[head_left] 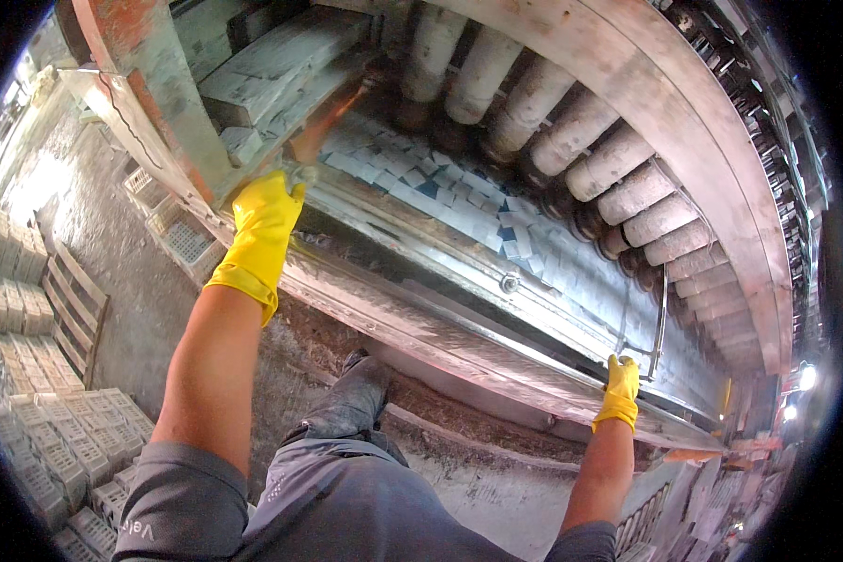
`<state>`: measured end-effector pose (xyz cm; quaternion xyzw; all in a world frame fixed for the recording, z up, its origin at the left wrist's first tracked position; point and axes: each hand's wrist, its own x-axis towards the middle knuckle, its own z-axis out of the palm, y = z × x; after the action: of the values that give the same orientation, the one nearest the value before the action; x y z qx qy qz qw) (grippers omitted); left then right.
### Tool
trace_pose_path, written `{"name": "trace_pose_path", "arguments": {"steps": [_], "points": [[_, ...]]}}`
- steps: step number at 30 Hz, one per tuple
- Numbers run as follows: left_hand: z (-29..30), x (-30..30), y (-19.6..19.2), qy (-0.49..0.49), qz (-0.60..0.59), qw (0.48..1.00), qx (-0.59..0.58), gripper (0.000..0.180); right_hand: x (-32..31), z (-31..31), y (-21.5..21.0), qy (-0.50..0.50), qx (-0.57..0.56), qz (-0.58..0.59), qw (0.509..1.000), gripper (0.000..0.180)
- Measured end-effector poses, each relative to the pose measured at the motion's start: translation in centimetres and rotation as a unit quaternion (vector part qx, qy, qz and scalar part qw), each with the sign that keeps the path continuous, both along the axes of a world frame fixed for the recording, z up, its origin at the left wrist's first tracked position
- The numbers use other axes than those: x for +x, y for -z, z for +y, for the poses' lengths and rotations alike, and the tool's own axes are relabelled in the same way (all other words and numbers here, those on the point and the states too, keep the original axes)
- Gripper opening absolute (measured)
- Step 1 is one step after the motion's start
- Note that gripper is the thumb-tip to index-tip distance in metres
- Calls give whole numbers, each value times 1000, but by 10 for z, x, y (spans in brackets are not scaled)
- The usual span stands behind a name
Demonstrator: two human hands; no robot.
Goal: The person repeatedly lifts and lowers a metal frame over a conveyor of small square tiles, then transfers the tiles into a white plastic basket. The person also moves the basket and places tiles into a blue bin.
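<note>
A long, pale metal rail (440, 248) runs slantwise along the near side of a roller machine. My left hand (270, 214), in a yellow rubber glove, is closed at the rail's far left end, beside a rusty orange upright; its fingertips are partly hidden. Well to the right, my right hand (620, 382), gloved the same way, is closed at the rail's near edge. A thin bent metal rod (660, 323) stands just beside that hand. Beyond the rail, many small pale and dark tile-like pieces (431, 178) lie loosely scattered on a bed.
A row of thick, dusty rollers (534, 98) lines the far side under a curved-looking beam (665, 66). Plastic crates (183, 234) stand on the floor to the left, near a wooden pallet (73, 304). Stacks of pale perforated blocks (70, 445) fill the lower left.
</note>
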<state>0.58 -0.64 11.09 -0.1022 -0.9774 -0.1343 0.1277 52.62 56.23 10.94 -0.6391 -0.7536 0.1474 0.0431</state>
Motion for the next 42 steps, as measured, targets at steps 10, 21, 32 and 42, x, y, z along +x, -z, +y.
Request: {"name": "trace_pose_path", "arguments": {"steps": [10, 21, 32, 42], "points": [[0, -4, 12, 9, 2, 1000, -6, 50, 10, 18, 18, -4, 19, -59, 998, 61], [-9, -12, 16, 13, -22, 1000, -6, 54, -7, 4, 7, 5, 4, -57, 998, 63], [-7, -18, 10, 17, -49, 999, -9, 55, 5, 22, 18, -8, 43, -86, 995, 67], [-11, -25, 12, 17, -25, 1000, 10, 52, 10, 35, 23, -37, 73, -74, 994, 64]]}}
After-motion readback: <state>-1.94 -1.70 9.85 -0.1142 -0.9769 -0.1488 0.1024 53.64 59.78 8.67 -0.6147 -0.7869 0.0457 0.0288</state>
